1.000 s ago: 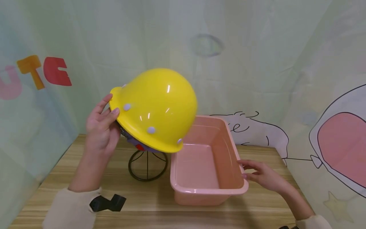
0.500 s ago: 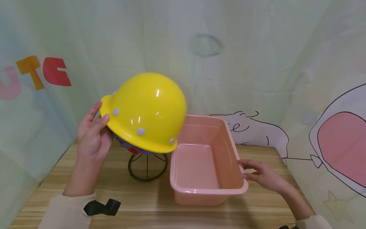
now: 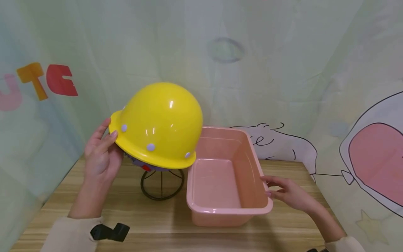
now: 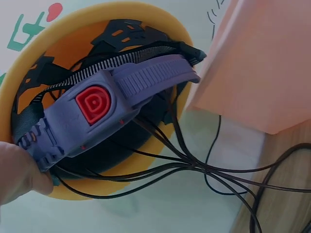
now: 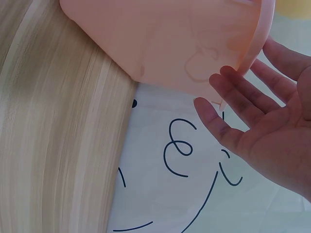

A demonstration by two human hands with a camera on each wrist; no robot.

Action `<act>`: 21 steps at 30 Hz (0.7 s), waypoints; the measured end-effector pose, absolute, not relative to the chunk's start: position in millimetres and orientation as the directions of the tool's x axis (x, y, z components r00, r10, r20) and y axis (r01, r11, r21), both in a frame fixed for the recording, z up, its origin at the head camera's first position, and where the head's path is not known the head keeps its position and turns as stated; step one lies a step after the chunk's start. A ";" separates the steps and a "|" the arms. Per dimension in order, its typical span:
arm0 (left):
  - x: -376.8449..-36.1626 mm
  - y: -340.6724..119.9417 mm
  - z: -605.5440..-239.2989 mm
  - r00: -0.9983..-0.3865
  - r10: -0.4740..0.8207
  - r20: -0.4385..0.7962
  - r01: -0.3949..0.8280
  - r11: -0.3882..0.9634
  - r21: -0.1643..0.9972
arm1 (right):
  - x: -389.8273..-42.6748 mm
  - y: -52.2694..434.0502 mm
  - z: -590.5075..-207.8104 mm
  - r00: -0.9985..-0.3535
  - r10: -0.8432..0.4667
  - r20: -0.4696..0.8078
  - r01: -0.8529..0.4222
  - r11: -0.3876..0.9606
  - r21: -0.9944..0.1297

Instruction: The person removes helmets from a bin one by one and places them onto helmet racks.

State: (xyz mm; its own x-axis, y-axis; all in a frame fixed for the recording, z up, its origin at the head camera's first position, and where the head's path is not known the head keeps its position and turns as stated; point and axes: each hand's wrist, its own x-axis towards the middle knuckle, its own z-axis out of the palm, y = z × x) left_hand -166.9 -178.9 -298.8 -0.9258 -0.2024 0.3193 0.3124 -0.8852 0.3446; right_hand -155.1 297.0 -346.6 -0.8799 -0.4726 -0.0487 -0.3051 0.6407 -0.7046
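A glossy yellow hard hat [image 3: 157, 126] with pale rivets is held tilted by my left hand [image 3: 102, 154], thumb on top of the brim and fingers at its edge. It hangs over a black wire stand [image 3: 162, 199], whose upper part it hides. In the left wrist view the purple headband [image 4: 92, 114] with a red knob [image 4: 93, 104] shows inside the hat, with thin black wires running under it. My right hand [image 3: 292, 196] touches the right rim of a pink plastic tub [image 3: 230, 211] with thumb and forefinger; its other fingers extend loosely in the right wrist view.
The tub stands on a wood-grain table [image 3: 151, 224], close to the right of the wire stand. A pale printed curtain [image 3: 258, 70] hangs behind the table and along both sides.
My left hand has carried the hard hat left and slightly down, bringing it more level and more over the wire stand. The right hand and the tub have stayed put.
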 end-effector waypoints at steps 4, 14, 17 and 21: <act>-168.9 -180.7 -305.7 -0.930 -0.169 0.325 0.276 -0.907 0.318 | -153.9 296.0 -346.5 -0.876 -0.480 -0.043 -0.309 0.628 -0.714; -173.6 -183.9 -313.4 -0.937 -0.122 0.327 0.238 -0.909 0.342 | -154.3 296.5 -347.7 -0.872 -0.489 -0.032 -0.321 0.620 -0.716; -174.1 -185.9 -314.2 -0.938 -0.104 0.331 0.229 -0.903 0.364 | -154.3 297.2 -348.3 -0.872 -0.489 -0.038 -0.317 0.621 -0.717; -174.6 -189.8 -315.5 -0.938 -0.072 0.339 0.224 -0.872 0.436 | -154.3 297.7 -348.0 -0.871 -0.490 -0.043 -0.311 0.617 -0.723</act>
